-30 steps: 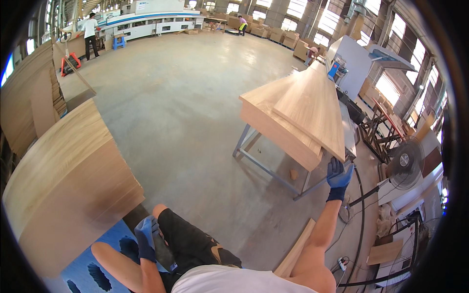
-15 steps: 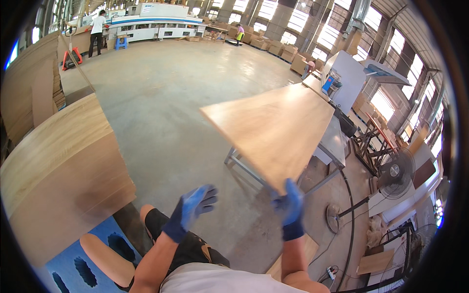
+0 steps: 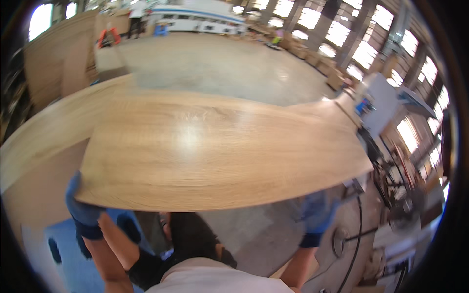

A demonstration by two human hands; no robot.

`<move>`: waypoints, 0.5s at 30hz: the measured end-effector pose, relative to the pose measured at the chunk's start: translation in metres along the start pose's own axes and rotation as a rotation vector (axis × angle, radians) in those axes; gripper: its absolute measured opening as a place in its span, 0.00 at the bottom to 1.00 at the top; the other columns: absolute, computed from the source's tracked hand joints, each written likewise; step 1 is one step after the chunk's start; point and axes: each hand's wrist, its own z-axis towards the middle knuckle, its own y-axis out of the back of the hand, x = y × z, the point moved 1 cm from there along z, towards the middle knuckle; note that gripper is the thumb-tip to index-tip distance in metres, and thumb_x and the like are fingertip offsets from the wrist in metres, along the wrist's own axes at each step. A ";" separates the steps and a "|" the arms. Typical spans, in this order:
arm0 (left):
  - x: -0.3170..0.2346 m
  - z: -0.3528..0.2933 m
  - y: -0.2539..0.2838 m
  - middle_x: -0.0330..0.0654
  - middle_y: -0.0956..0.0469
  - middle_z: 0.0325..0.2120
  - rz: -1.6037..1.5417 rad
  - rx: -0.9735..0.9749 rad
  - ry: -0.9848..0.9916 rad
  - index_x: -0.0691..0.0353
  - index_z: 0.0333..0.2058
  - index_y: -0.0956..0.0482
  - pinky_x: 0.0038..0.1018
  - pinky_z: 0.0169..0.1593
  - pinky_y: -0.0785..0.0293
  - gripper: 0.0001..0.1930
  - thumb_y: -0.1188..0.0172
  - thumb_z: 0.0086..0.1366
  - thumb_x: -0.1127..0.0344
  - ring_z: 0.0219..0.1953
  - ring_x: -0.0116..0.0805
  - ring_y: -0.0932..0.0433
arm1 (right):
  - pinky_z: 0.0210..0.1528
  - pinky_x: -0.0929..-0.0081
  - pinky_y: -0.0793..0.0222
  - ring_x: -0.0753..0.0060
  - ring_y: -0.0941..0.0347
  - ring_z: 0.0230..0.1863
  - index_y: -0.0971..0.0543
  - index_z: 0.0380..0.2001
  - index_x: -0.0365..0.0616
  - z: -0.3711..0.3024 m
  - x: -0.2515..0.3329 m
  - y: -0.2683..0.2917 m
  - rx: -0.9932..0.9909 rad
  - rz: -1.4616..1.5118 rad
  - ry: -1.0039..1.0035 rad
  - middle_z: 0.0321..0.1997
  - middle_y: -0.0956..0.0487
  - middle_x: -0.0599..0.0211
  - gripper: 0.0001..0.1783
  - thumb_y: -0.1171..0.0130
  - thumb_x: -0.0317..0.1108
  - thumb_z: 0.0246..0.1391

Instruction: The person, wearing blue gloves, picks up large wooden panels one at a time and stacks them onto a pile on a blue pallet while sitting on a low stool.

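A wide wood-grain board [image 3: 210,151] stretches across in front of me, from over the stack at left toward the machine table at right. My left hand [image 3: 83,202], in a blue work glove, is closed round the board's near left corner. My right hand [image 3: 318,215], gloved the same way, is just below the near edge toward the right. Motion smears its fingers, so its contact with the board is unclear. Past the board's far right side, another wood-grain surface [image 3: 322,110] shows beside the machine.
A tall stack of boards [image 3: 36,129] stands at my left, beside a blue surface with dark oval marks [image 3: 36,249]. A machine with a pale panel [image 3: 383,105] stands at right, near a standing fan [image 3: 408,210] and a black floor cable [image 3: 358,244]. A person [image 3: 137,17] stands far off.
My left hand has moved left and closed on a board corner. A board now spans the space before me, covering much of the floor view. My right hand has shifted right and slightly down.
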 end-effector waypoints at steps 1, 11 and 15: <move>0.005 0.006 0.035 0.48 0.26 0.31 0.082 0.009 -0.043 0.69 0.45 0.35 0.25 0.31 0.28 0.21 0.54 0.59 0.59 0.30 0.36 0.25 | 0.34 0.77 0.34 0.75 0.31 0.37 0.27 0.37 0.47 0.004 0.010 0.013 -0.283 -0.064 0.148 0.34 0.25 0.67 0.29 0.62 0.61 0.51; 0.077 -0.007 0.300 0.48 0.27 0.40 0.034 -0.288 0.338 0.69 0.51 0.40 0.26 0.44 0.30 0.20 0.54 0.61 0.66 0.39 0.33 0.27 | 0.51 0.62 0.38 0.58 0.36 0.50 0.40 0.51 0.32 0.014 -0.001 0.029 -0.379 -0.447 0.517 0.52 0.36 0.49 0.29 0.59 0.46 0.54; 0.088 -0.034 0.379 0.47 0.29 0.41 0.321 -0.358 0.218 0.66 0.49 0.36 0.28 0.48 0.34 0.19 0.52 0.60 0.66 0.44 0.33 0.29 | 0.49 0.65 0.38 0.62 0.36 0.49 0.37 0.49 0.36 0.029 -0.059 -0.049 -0.316 -0.129 0.244 0.50 0.33 0.56 0.25 0.57 0.43 0.53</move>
